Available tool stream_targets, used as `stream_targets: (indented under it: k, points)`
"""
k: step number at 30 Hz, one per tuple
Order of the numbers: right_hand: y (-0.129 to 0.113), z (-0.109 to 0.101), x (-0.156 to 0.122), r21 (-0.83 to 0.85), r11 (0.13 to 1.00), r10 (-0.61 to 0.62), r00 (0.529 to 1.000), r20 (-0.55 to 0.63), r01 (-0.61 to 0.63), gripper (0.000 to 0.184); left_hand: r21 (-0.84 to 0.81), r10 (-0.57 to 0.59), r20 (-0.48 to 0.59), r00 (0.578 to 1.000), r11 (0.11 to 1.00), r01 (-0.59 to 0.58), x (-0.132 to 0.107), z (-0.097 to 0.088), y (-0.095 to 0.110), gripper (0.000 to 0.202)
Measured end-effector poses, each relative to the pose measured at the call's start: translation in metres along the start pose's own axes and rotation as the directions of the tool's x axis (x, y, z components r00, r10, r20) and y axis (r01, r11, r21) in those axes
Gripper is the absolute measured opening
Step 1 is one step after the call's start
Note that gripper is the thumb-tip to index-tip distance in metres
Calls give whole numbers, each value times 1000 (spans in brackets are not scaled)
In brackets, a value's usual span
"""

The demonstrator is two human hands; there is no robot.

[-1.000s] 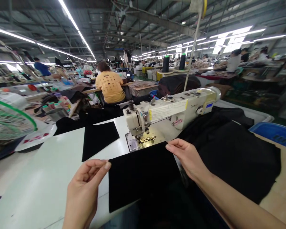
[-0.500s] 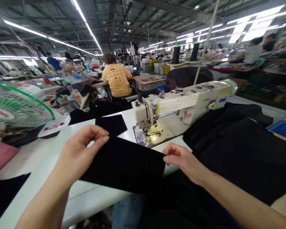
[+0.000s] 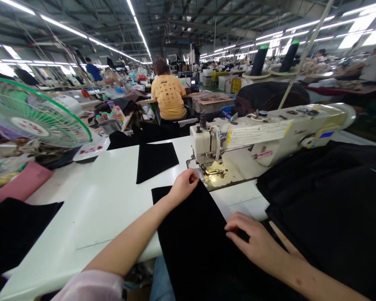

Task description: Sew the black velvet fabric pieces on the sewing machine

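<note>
A black fabric panel (image 3: 191, 234) lies on the white table (image 3: 109, 200), running from the needle area back over the front edge. My left hand (image 3: 183, 186) pinches its far corner right beside the presser foot of the cream sewing machine (image 3: 257, 138). My right hand (image 3: 258, 242) rests on the panel's right edge near the table front, fingers curled down on the cloth. A second, smaller black fabric piece (image 3: 155, 161) lies flat on the table left of the machine, untouched.
A heap of black fabric (image 3: 332, 200) covers the table to the right. A green-rimmed fan (image 3: 34, 113) and a pink object (image 3: 21, 186) stand at the left, with more black cloth (image 3: 12, 234) at the near left. A person in a yellow shirt (image 3: 169, 96) sits ahead.
I held the panel up by two corners; now it is turned lengthwise and laid on the table, my left hand moved to the needle and my right dropped to the near edge.
</note>
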State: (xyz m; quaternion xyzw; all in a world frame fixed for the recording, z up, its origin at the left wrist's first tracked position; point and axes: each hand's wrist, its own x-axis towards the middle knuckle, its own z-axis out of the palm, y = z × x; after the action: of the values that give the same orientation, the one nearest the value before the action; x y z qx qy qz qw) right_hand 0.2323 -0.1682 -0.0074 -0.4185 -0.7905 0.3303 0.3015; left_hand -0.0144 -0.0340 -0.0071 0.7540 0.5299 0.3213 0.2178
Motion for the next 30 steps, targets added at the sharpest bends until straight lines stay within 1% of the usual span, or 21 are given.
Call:
stream_targets:
  k: [1, 2, 3, 4, 6, 8, 10, 12, 17, 22, 24, 25, 26, 27, 28, 29, 30]
  points:
    - [2, -4, -1, -98, 989, -105, 994, 31, 107, 18, -16, -5, -5, 1000, 1000, 5, -1, 0, 0, 10]
    - [5, -8, -1, -198, 956, -208, 976, 64, 216, 21, -30, -12, -7, 1000, 999, 12, 0, 0, 0, 10]
    - [7, -11, 0, -295, 903, -296, 950, 97, 312, 23, -40, -23, -9, 1000, 999, 23, 2, 0, 0, 11]
    - [9, -13, 1, -379, 841, -365, 922, 127, 385, 24, -48, -40, -14, 999, 998, 39, 6, 0, -1, 11]
    - [12, -14, 6, -500, 738, -432, 886, 166, 454, 24, -58, -86, -30, 996, 995, 84, 16, 2, -3, 12]
    - [15, -10, 11, -555, 696, -440, 882, 169, 455, 23, -65, -131, -37, 991, 990, 129, 28, 6, -5, 15]
    - [15, -4, 16, -569, 697, -439, 887, 143, 437, 21, -61, -161, -35, 986, 985, 159, 40, 11, -8, 20]
    - [15, 2, 19, -553, 717, -448, 888, 101, 424, 21, -45, -175, -33, 984, 984, 174, 48, 14, -9, 23]
    - [15, 7, 21, -494, 762, -468, 883, 30, 420, 23, 13, -179, -25, 984, 984, 180, 53, 14, -7, 20]
    - [14, 4, 22, -482, 768, -467, 884, 30, 422, 23, 111, -184, -55, 981, 976, 189, 55, 11, 0, 17]
    - [13, 2, 21, -477, 770, -459, 887, 46, 423, 24, 156, -180, -101, 978, 968, 195, 47, 9, 10, 18]
    - [12, 1, 20, -474, 772, -454, 890, 54, 422, 24, 185, -170, -132, 977, 964, 192, 38, 8, 17, 19]
    - [12, 0, 19, -471, 776, -447, 893, 60, 420, 25, 225, -142, -153, 978, 959, 174, 26, 7, 26, 21]
    - [11, -2, 17, -465, 781, -439, 896, 64, 416, 27, 267, -91, -137, 986, 955, 126, 11, 7, 35, 20]
    - [9, -3, 16, -458, 788, -429, 901, 69, 410, 29, 304, -17, -75, 997, 952, 39, -7, 7, 44, 17]
    - [8, -4, 15, -450, 796, -417, 906, 76, 404, 30, 326, 77, 35, 996, 942, -84, -27, 8, 52, 12]
    - [8, -5, 15, -442, 805, -403, 911, 86, 397, 31, 286, 187, 199, 962, 928, -239, -46, 8, 58, 6]
